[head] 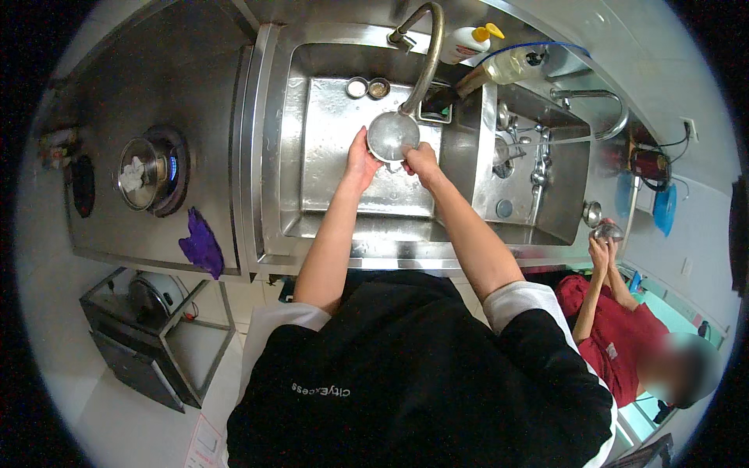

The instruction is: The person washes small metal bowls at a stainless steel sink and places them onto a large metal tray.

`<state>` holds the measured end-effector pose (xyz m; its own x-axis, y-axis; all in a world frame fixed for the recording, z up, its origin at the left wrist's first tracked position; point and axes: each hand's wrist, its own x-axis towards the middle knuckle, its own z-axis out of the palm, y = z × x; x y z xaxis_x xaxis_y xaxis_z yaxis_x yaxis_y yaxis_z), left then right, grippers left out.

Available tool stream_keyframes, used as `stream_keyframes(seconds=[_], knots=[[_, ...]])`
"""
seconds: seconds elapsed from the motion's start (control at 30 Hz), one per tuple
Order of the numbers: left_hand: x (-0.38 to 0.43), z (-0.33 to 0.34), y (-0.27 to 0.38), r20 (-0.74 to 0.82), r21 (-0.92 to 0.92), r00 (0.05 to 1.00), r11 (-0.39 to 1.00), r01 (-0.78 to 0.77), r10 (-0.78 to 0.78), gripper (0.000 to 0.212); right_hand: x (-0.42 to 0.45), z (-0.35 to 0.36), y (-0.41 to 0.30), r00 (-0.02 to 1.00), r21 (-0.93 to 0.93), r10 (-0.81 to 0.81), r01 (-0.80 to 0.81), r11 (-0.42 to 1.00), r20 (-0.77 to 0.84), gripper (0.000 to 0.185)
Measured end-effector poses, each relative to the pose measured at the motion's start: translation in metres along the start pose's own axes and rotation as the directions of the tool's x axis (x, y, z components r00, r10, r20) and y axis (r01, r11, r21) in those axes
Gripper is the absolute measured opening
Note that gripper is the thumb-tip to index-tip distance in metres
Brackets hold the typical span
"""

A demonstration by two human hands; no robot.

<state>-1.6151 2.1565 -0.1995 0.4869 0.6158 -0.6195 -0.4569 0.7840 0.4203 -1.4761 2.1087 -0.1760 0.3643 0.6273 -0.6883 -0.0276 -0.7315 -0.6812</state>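
Observation:
Over the left basin of a stainless steel sink [266,146], my left hand [364,159] holds the left side of a small round metal bowl [392,136]. The bowl is right under the mouth of a curved faucet [434,58]. My right hand [420,159] grips the bowl's lower right rim, its thumb over the edge. Water seems to fill the bowl. Two small round containers [367,88], one with pale and one with brownish contents, stand side by side near the basin's back wall.
Left, a pot [134,181] with white cloth-like contents sits at a lit burner [173,167], near a purple cloth [202,243]. Behind the sink stands a white pump bottle [465,45]. The right basin [564,216] holds metal items. Far right, a person in red [620,333] holds a metal bowl.

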Motion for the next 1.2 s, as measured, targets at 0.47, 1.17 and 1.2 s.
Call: stream_keyframes(seconds=[0.47,1.17,1.2], knots=[[-0.002,-0.015,-0.009,-0.03,0.251,0.999,0.967,0.029,-0.022,0.055,0.033,-0.001,0.034,0.977,0.382,0.168,-0.206,0.901,0.13,0.014],[-0.02,-0.036,-0.057,0.242,-0.574,0.965,0.788,0.223,-0.097,0.009,-0.046,-0.012,0.059,0.492,-0.642,-0.866,0.693,0.327,0.089,0.061],[-0.022,-0.038,-0.058,0.215,-0.564,0.969,0.794,0.227,-0.125,0.011,-0.052,-0.012,0.063,0.501,-0.629,-0.858,0.706,0.327,0.116,0.061]])
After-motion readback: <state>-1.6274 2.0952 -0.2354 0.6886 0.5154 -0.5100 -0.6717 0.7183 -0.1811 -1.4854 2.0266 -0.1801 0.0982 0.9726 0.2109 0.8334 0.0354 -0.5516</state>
